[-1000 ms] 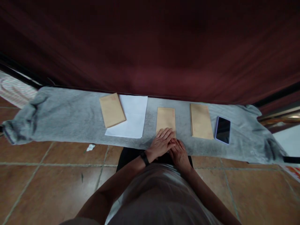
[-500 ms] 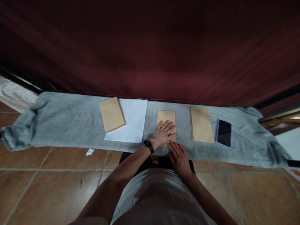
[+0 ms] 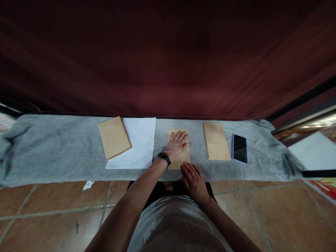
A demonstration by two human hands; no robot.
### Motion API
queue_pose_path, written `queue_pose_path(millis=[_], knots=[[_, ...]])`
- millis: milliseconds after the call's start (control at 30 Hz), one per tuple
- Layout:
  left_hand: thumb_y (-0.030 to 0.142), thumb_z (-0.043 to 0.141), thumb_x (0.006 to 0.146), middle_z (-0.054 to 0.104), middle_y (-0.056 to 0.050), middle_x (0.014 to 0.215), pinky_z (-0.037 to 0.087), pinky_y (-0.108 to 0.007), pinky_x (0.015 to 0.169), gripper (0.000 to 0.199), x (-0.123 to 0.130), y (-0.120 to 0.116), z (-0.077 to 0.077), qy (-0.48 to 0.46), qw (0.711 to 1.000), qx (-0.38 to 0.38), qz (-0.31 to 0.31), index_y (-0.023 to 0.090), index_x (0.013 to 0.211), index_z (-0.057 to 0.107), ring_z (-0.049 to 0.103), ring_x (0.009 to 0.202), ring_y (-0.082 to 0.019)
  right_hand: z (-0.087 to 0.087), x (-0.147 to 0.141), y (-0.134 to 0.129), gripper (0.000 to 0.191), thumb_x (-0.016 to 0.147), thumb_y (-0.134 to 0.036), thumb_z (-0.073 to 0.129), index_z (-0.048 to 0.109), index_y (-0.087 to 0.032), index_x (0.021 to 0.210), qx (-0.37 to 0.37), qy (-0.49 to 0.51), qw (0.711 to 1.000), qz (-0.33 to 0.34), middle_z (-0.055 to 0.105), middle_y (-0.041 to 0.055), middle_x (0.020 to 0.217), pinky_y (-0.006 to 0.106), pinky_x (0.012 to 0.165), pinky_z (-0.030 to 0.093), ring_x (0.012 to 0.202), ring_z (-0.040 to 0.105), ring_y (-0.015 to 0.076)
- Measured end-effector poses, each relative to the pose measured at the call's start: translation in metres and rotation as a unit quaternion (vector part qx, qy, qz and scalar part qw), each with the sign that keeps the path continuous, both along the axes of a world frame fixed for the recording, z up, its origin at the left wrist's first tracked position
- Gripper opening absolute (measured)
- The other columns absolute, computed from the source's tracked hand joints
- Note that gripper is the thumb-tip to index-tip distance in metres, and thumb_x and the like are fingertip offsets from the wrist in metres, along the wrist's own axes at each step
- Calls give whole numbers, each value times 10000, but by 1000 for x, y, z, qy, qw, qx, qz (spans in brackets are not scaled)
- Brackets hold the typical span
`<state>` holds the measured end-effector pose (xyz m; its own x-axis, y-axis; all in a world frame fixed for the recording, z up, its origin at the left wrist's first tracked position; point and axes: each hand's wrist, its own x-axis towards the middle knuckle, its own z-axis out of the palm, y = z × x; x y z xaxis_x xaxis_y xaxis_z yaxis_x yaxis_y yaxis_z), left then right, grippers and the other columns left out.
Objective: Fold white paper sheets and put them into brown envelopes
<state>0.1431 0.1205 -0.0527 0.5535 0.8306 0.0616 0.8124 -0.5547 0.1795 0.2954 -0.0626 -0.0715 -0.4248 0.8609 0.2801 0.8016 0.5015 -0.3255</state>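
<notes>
A brown paper envelope (image 3: pixel 179 161) lies flat on the grey cloth, roughly lengthwise from me. My left hand (image 3: pixel 177 144), with a black band on its wrist, is laid flat over the envelope's far half, fingers spread out. At the near right corner of the envelope, the fingertips of my right hand (image 3: pixel 194 180) rest on or beside its edge, fingers stretched out. Left of it, a stack of brown envelopes (image 3: pixel 114 137) sits tilted on white paper (image 3: pixel 140 140). A second stack of brown envelopes (image 3: pixel 216 141) lies to the right.
A phone (image 3: pixel 239 148) in a purple case lies right of the second stack. The grey cloth (image 3: pixel 60 150) covers a long narrow surface against a dark red curtain (image 3: pixel 168 70). A white scrap (image 3: pixel 88 184) is on the tiled floor.
My left hand has slid toward the far end of the envelope, covering its printed edge. My right hand stays near the close corner. The view has shifted slightly.
</notes>
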Motion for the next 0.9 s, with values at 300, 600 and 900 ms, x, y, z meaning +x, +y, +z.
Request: queue_pose_path(millis=[300,600,900], knots=[[453,282,1049,351,-39,1646,141,-595,1251,557,11,16,2,-8,999,-20,42,244,1552,396,228,1542,-295,1,-1,0,527,1032,-242,443,391,-201,1554,-1,2,1000,-5,468,88,1569,484,1195,354,1444,434,247],[451,299,1048,330,-13,1656,134,-583,1262,550,-5,-22,-2,3,1000,-14,-1,271,1560,386,191,1556,-288,2,-2,0,503,1015,-214,451,442,-196,1518,0,6,1000,-11,512,94,1534,474,1201,353,1437,443,237],[433,330,1062,327,-4,1656,155,-530,1270,515,-36,-94,3,-5,997,-2,-75,293,1554,389,196,1560,-246,1,-3,-2,517,997,-213,471,447,-184,1513,7,9,1000,-17,557,113,1490,505,1197,367,1422,465,252]])
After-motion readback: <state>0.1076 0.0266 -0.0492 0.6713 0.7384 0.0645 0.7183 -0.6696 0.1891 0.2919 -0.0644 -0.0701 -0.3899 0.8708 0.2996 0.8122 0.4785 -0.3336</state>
